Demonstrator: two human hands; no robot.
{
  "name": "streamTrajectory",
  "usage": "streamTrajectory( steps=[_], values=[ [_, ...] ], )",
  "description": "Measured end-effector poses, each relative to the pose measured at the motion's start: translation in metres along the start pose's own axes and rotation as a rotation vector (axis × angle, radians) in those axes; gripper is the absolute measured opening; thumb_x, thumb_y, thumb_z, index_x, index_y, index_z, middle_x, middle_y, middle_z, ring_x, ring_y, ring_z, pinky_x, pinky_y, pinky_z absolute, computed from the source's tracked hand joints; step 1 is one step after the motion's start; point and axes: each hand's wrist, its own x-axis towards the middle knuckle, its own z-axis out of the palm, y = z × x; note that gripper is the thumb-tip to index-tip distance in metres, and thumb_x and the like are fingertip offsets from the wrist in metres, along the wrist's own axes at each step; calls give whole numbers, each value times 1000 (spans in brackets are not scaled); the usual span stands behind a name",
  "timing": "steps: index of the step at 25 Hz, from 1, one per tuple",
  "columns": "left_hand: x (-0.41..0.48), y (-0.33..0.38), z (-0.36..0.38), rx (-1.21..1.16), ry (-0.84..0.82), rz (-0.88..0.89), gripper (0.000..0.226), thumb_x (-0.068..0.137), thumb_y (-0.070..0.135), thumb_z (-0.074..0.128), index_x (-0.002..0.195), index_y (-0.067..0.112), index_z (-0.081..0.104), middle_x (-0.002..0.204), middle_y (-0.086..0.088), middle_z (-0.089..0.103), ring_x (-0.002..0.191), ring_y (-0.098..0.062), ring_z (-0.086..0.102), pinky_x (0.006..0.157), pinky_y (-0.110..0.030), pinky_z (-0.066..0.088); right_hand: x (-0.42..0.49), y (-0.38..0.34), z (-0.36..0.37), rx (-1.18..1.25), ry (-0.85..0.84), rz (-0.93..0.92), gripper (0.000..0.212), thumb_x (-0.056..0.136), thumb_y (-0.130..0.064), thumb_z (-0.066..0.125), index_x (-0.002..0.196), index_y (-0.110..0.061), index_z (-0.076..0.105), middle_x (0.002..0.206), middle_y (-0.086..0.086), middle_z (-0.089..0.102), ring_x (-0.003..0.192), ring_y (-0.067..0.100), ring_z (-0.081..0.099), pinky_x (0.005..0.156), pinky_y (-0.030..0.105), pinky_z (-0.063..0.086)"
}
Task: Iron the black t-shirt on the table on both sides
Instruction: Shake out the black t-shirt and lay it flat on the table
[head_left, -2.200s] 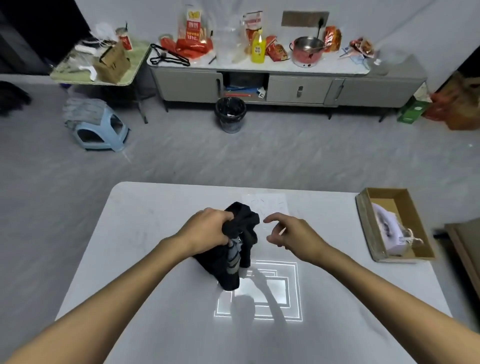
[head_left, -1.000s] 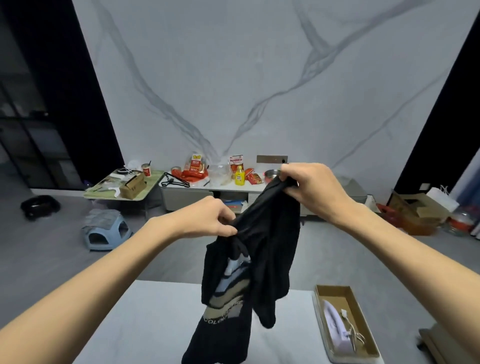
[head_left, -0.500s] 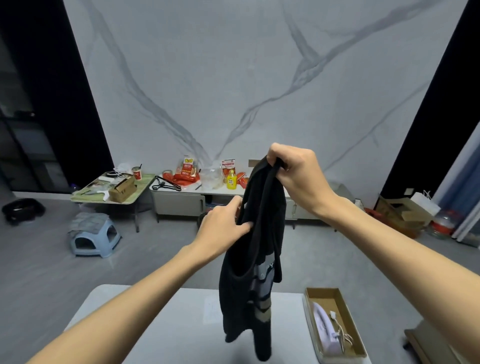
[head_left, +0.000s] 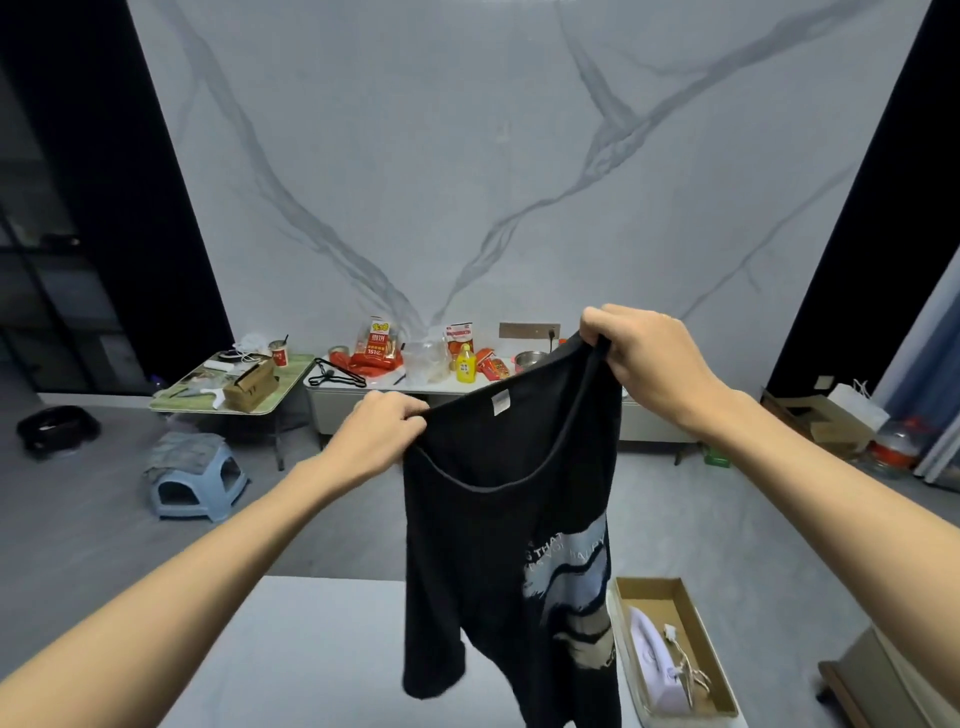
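Observation:
The black t-shirt (head_left: 488, 545) hangs in the air above the white table (head_left: 311, 649), spread at the neck opening, with a white label inside the collar and a pale printed graphic on its right side. My left hand (head_left: 382, 436) grips the collar's left end. My right hand (head_left: 644, 364) grips the collar's right end, held higher. A white iron (head_left: 657, 657) with its cord lies in a cardboard box (head_left: 696, 613) on the table's right side, partly behind the shirt's hem.
Beyond the table is grey floor with a blue stool (head_left: 200, 480), a low white cabinet (head_left: 343, 405) loaded with snack packets and a bottle, and a folding side table (head_left: 228, 389). A wooden piece (head_left: 872, 680) stands at the right.
The bunched shirt was lifted off the table and raised. In the last half second my hands moved apart, opening the collar so the shirt hangs wider.

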Motion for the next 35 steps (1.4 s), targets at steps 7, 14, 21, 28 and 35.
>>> streamTrajectory(
  steps=[7,14,21,28,35],
  values=[
    [23,-16,-59,-154,-93,51,49,75,46,46,86,3,68,88,-1,70,86,-15,61,86,-38,44,-34,21,16,-294,-361,-285,42,75,-3,62,104,-34,59,85,-5,61,66,23,61,50,26,28],
    [15,5,-88,-208,-146,82,46,88,41,68,65,8,48,60,4,43,57,-10,37,60,-32,27,-40,20,28,79,-418,-90,21,80,-36,73,79,-22,56,76,-7,56,72,14,54,59,29,35],
    [-4,-5,-118,-189,-372,24,35,68,-3,83,94,5,62,83,-1,66,73,-7,57,71,-20,44,-29,11,26,572,-230,280,25,78,-6,72,68,-16,50,59,-7,46,59,7,38,60,31,31],
    [-8,-23,-96,-251,-9,127,23,86,7,70,76,28,67,73,10,66,73,-6,58,73,-28,44,-27,2,27,-48,-99,6,10,80,-15,67,87,-14,60,74,0,60,67,31,59,53,34,41],
    [-15,-21,-77,869,80,819,76,67,-18,64,129,26,58,92,-6,61,45,-27,55,42,-33,44,-25,7,15,-242,-43,-32,15,75,-5,75,79,-11,62,64,5,53,45,30,45,40,29,36]
  ],
)
